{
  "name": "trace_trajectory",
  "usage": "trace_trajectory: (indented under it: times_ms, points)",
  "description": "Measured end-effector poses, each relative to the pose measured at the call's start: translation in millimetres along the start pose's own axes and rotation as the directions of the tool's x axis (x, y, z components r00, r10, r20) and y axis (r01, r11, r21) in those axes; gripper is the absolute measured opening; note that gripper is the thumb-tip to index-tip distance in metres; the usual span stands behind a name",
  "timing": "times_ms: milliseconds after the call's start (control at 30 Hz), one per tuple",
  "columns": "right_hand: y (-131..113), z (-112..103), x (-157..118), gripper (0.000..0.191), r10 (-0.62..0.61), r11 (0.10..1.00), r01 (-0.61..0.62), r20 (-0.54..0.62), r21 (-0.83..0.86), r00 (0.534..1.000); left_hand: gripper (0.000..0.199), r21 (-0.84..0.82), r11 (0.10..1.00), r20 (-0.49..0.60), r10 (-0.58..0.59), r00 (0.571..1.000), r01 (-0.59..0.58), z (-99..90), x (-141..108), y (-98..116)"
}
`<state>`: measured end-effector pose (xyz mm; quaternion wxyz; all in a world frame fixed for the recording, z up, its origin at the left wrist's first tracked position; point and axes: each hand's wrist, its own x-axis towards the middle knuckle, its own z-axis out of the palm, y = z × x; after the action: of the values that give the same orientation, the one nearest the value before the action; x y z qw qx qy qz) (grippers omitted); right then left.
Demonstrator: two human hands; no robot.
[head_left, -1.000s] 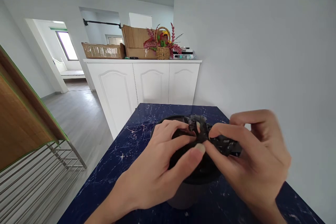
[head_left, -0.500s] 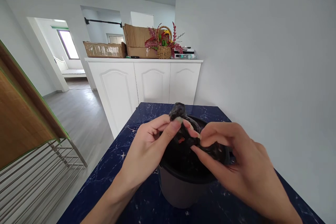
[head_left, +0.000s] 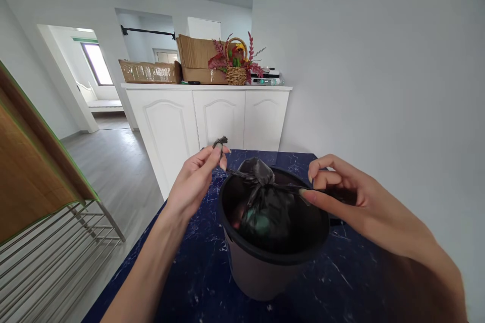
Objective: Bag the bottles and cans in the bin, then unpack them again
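Note:
A black plastic bag (head_left: 265,209) sits inside a dark round bin (head_left: 261,275), its neck gathered and knotted above the rim. Something greenish shows through the thin plastic. My left hand (head_left: 197,174) pinches one twisted end of the bag, left of the knot, with a short tip sticking up past the fingers. On the other side, my right hand (head_left: 341,192) grips the opposite end between thumb and fingers. Both ends stretch out sideways from the knot.
The bin stands on a dark blue marbled table (head_left: 204,262). Behind is a white cabinet (head_left: 162,126) bearing cardboard boxes (head_left: 151,71) and a wicker flower basket (head_left: 236,75). A metal rack (head_left: 87,227) with a brown cover (head_left: 34,176) stands left; a wall rises right.
My hands have moved apart, left and right, from close together over the bin. The bag's ends are now drawn out sideways, and the knotted neck is visible between them.

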<state>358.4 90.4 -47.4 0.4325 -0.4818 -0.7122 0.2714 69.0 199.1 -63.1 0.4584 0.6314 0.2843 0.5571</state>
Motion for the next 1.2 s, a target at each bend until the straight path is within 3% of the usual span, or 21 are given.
trace_trajectory:
  times_ms: [200, 433, 633, 800, 933, 1067, 1200]
  points:
    - [10, -11, 3, 0.033, 0.069, 0.997, -0.069, 0.023, -0.023, 0.997, 0.034, -0.113, 0.993, -0.070, -0.034, 0.997, 0.026, -14.6, 11, -7]
    - [9, -1, -2, 0.028, 0.047, 0.979, -0.045, 0.005, -0.198, 0.999, 0.026, -0.032, 0.997, -0.092, 0.061, 0.994, -0.065, 3.3, -15, 27]
    - [-8, 23, 9, 0.040, -0.106, 0.942, 0.063, -0.114, -0.330, 0.988, 0.027, 0.030, 0.989, -0.061, 0.147, 0.987, -0.146, 15.6, -32, 45]
    - [-30, 32, 45, 0.030, -0.107, 0.911, 0.180, 0.209, -0.371, 0.972, 0.025, -0.009, 0.984, -0.032, 0.175, 0.984, -0.175, 18.5, -36, 45]
    - [-34, 33, 59, 0.028, -0.080, 0.913, 0.185, 0.284, -0.363, 0.955, 0.026, -0.013, 0.984, 0.006, 0.177, 0.984, -0.176, 14.5, -36, 46]
    - [-26, 20, 57, 0.035, -0.053, 0.974, 0.082, 0.138, -0.210, 0.989, 0.033, 0.111, 0.983, 0.026, 0.145, 0.989, -0.146, 5.1, -33, 45]
    - [-25, -15, 54, 0.039, 0.023, 0.999, -0.017, -0.143, 0.045, 0.989, 0.071, 0.277, 0.954, 0.061, 0.102, 0.993, -0.115, -4.8, -28, 36]
